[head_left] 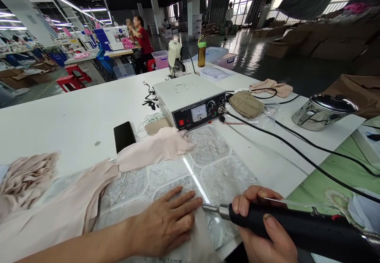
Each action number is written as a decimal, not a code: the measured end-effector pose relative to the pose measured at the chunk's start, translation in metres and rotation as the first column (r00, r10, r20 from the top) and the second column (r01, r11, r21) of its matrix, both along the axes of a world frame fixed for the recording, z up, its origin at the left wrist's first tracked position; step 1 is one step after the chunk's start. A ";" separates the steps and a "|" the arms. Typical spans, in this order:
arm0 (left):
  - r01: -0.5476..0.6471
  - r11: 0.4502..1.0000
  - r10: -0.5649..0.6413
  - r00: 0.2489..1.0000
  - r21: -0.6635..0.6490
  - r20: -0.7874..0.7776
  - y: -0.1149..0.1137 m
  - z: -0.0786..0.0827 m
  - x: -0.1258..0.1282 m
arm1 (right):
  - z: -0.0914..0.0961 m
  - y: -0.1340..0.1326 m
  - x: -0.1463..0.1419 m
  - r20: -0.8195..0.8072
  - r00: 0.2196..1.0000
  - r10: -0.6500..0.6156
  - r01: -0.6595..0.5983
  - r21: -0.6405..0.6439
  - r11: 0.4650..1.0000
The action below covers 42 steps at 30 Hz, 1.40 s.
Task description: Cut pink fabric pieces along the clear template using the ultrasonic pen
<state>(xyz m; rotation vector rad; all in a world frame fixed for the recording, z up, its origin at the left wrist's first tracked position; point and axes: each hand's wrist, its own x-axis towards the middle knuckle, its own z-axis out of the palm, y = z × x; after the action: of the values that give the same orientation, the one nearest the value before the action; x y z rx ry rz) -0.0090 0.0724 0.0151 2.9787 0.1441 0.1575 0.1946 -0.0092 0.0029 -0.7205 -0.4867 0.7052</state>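
My left hand lies flat, fingers stretched out, pressing a thin pale fabric piece against the clear patterned mat. A black ultrasonic handpiece is gripped in my right hand, its narrow metal tip pointing left, close to my left fingertips. Whether the tip touches the fabric I cannot tell. Beyond my left hand, a pale pink fabric strip stretches across the mat. More layered pink fabric lies to the left, with a crumpled fabric pile behind it.
A control box with a meter feeds a black cable to the right. Around it are a phone, a small machine, a bottle, tan fabric pieces and a lidded metal pot. People work farther back.
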 end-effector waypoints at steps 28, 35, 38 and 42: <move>-0.034 0.999 0.034 0.999 -0.002 0.032 -0.004 -0.002 0.001 | -0.002 0.006 0.002 0.120 0.993 -0.020 0.016 0.036 0.999; -0.030 0.999 0.029 1.000 0.021 0.011 -0.004 -0.001 0.001 | 0.000 0.006 0.002 0.222 0.975 0.007 -0.017 0.044 0.999; -0.030 0.999 0.030 1.000 0.038 -0.005 -0.004 -0.002 0.001 | 0.000 0.006 0.003 0.220 0.975 0.016 -0.027 0.047 0.999; -0.032 0.998 0.032 0.999 0.051 0.008 -0.004 -0.003 0.001 | 0.000 0.008 0.004 0.173 0.985 0.025 -0.033 0.044 0.998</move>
<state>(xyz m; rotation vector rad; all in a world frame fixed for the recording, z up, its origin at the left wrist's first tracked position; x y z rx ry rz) -0.0081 0.0679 0.0122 3.0279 0.1900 0.1782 0.1984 -0.0008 0.0029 -0.7353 -0.6710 0.6597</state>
